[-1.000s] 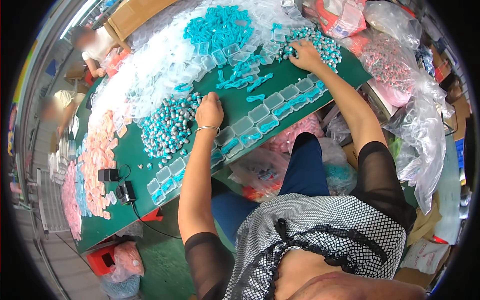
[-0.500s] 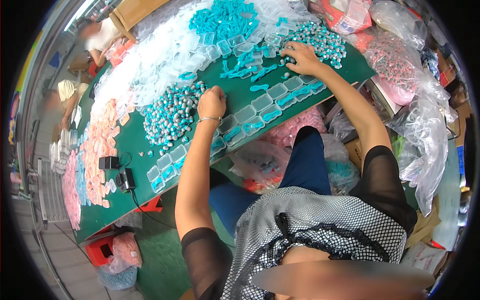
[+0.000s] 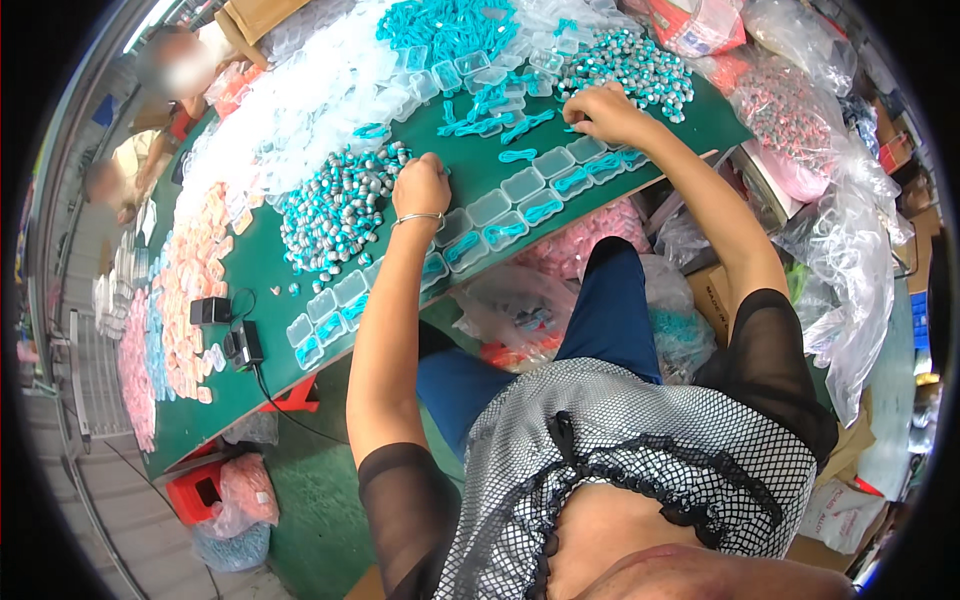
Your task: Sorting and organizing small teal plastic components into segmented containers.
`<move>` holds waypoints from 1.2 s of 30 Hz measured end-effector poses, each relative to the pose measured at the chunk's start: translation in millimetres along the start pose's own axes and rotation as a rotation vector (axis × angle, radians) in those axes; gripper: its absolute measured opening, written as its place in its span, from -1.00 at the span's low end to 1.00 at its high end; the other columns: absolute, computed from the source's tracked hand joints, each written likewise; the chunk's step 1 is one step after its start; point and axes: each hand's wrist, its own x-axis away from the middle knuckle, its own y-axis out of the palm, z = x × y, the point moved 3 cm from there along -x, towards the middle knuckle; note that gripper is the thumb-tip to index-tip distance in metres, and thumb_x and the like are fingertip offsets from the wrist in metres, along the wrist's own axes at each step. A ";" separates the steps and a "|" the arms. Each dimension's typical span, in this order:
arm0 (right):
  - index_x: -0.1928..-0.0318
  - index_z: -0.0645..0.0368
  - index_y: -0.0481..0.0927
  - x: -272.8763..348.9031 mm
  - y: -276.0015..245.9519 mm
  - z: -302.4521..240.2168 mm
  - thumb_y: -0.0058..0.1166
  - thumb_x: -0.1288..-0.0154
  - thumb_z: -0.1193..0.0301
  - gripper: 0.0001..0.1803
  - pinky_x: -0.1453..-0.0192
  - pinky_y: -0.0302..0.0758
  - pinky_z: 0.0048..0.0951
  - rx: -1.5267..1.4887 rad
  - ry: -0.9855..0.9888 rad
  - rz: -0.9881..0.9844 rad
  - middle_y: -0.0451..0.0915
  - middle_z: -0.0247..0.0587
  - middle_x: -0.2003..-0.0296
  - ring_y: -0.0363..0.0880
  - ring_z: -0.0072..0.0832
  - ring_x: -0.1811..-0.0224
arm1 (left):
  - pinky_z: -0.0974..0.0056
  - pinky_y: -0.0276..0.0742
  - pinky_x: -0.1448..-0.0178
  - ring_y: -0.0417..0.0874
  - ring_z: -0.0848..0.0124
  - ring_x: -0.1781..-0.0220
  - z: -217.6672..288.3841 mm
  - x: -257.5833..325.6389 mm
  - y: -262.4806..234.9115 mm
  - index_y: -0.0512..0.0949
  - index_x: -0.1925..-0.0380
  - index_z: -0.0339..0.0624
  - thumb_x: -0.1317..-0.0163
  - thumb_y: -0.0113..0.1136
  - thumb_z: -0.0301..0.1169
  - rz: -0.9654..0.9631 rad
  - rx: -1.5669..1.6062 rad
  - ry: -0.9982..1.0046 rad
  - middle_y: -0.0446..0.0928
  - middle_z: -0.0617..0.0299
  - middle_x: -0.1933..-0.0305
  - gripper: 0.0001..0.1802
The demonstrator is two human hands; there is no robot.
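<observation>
My left hand [image 3: 422, 186] is closed in a loose fist over the green table, right of a heap of small rounded teal-and-grey pieces [image 3: 335, 215]. Its fingertips are hidden, so I cannot make out what is in it. Near a second heap of these pieces [image 3: 640, 75], my right hand [image 3: 605, 113] has its fingers bent and drawn together, with their contents too small to tell. Between me and both hands runs a double row of clear plastic boxes with open lids [image 3: 503, 232]. Bundles of teal cord [image 3: 543, 212] lie in the near compartments. One loose teal cord bundle [image 3: 517, 155] rests just beyond the row.
Piled clear boxes [image 3: 300, 120] and a mound of teal cords [image 3: 445, 40] cover the table's far side. Peach pieces [image 3: 195, 290] and a black adapter [image 3: 243, 345] with a cable are at left. Plastic bags [image 3: 790, 130] crowd the right. Two people sit at far left.
My right hand has drawn back slightly from the heap, its fingers closer together. The loose piece below it no longer shows. My left hand stays closed in nearly the same place.
</observation>
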 end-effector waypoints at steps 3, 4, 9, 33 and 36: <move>0.32 -0.03 0.63 -3.7 5.0 5.5 0.21 -0.05 0.44 -0.86 -0.01 0.22 -0.15 -0.035 0.007 0.032 0.62 -0.44 0.35 0.58 -0.39 0.15 | 0.01 0.54 0.22 0.64 0.00 0.33 5.6 2.3 -1.1 0.59 0.43 -0.19 -0.02 0.25 -0.43 0.043 0.015 0.024 0.62 0.00 0.41 -0.89; 0.31 -0.02 0.63 -4.4 6.2 6.6 0.20 -0.06 0.48 -0.85 -0.01 0.23 -0.15 -0.086 0.002 0.037 0.62 -0.43 0.33 0.58 -0.39 0.13 | 0.04 0.55 0.22 0.65 0.02 0.33 7.5 2.8 -2.2 0.59 0.43 -0.20 -0.02 0.26 -0.44 0.030 0.054 0.016 0.63 0.02 0.40 -0.89; 0.25 -0.01 0.63 -10.0 5.6 4.4 0.20 -0.06 0.48 -0.80 -0.02 0.25 -0.14 0.119 -0.088 -0.034 0.62 -0.40 0.26 0.58 -0.38 0.10 | 0.17 0.58 0.23 0.69 0.16 0.35 35.4 4.1 -14.3 0.60 0.40 -0.21 -0.02 0.28 -0.43 -0.013 0.228 0.051 0.65 0.08 0.39 -0.86; 0.28 0.23 0.62 99.3 -36.6 82.4 0.30 -0.09 0.48 -0.82 0.27 0.43 -0.55 -0.681 0.134 0.239 0.55 -0.41 0.44 0.48 -0.65 0.38 | 0.16 0.54 0.31 0.63 0.19 0.44 223.5 -3.3 47.8 0.60 0.41 -0.14 0.00 0.29 -0.43 -0.065 0.533 0.287 0.63 0.14 0.37 -0.88; 0.25 0.25 0.61 123.5 -31.7 90.2 0.30 -0.06 0.49 -0.78 0.21 0.49 -0.49 -0.595 0.150 0.212 0.61 -0.33 0.36 0.55 -0.58 0.31 | 0.12 0.53 0.30 0.63 0.15 0.41 248.6 -9.5 62.8 0.59 0.42 -0.14 -0.01 0.29 -0.43 0.000 0.501 0.351 0.63 0.14 0.37 -0.89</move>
